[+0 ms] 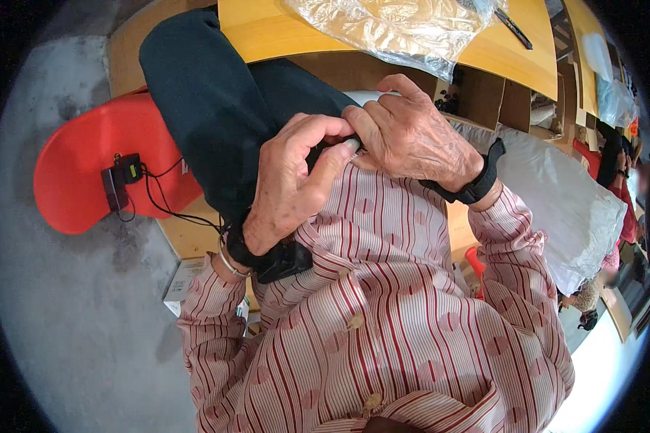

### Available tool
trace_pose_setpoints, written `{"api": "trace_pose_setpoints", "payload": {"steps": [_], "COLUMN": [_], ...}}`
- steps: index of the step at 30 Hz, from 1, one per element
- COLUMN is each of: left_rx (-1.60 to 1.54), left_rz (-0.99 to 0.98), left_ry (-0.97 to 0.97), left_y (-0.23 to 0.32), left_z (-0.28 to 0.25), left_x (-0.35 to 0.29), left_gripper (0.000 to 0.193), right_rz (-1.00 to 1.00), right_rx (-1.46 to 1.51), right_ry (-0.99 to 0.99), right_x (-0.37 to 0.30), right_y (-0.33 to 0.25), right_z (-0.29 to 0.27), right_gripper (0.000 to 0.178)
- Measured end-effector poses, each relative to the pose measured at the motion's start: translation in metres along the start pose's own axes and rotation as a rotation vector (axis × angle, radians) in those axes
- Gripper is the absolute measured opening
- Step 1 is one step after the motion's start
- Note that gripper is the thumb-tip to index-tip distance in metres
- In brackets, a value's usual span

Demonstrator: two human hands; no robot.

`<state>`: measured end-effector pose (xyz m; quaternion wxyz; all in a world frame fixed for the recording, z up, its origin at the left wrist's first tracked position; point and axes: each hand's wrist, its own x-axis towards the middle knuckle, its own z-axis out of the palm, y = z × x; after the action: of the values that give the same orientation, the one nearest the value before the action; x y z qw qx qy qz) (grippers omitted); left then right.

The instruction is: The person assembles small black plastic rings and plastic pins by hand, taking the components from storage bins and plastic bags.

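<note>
My left hand [290, 180] and my right hand [415, 137] meet over my lap, just past the front hem of my striped red-and-white shirt [383, 224]. The left thumb and index finger are pinched together. Against them press the curled fingertips of the right hand. Something small and dark shows between the fingertips, too covered to name. Black straps go round both wrists, and a thin bangle sits on the left one. Under and beyond the hands lie my dark trouser legs [202, 94].
A yellow tabletop [267, 29] bears a crumpled clear plastic bag [404, 29] and a black pen [514, 29]. Cardboard boxes [482, 97] stand beneath it. At left, a red seat [79, 166] carries small black devices [123, 177] with cables. White plastic sheeting [556, 195] lies at right; people sit beyond.
</note>
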<state>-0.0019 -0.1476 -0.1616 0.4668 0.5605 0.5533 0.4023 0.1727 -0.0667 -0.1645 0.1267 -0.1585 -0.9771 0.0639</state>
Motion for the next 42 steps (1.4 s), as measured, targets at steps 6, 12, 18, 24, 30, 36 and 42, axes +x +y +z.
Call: {"api": "trace_pose_setpoints", "payload": {"steps": [6,12,18,24,30,36,42], "left_rx": [-0.274,-0.51,-0.639,-0.64,-0.571,-0.478,-0.535], "left_rz": [-0.217,-0.342,-0.375,-0.373,-0.358,-0.344,-0.385], "left_ry": [-0.008,-0.093,-0.173,-0.172,-0.17,-0.188,-0.205], "left_y": [-0.002,0.005,0.006,0.007,0.003,0.004,-0.008], "left_z": [-0.008,-0.014,-0.019,-0.017,-0.015,-0.014,-0.01], "left_x": [-0.002,0.003,0.009,0.008,0.005,0.008,0.01], "left_gripper": [0.011,0.015,0.022,0.019,0.015,0.013,0.014], "right_rz": [0.097,0.329,0.272,0.263,0.274,0.267,0.288], "right_rx": [0.265,0.651,0.946,0.932,0.921,0.906,0.911], "right_ry": [-0.096,0.029,0.256,0.247,0.233,0.208,0.203], "right_x": [0.001,0.006,0.008,0.012,0.013,0.011,0.005], "right_y": [0.011,0.015,0.013,0.013,0.008,0.009,0.01], "right_z": [-0.02,-0.021,-0.004,-0.003,0.0,0.002,0.009], "right_gripper": [0.053,0.029,0.015,0.013,0.011,0.011,0.014]}}
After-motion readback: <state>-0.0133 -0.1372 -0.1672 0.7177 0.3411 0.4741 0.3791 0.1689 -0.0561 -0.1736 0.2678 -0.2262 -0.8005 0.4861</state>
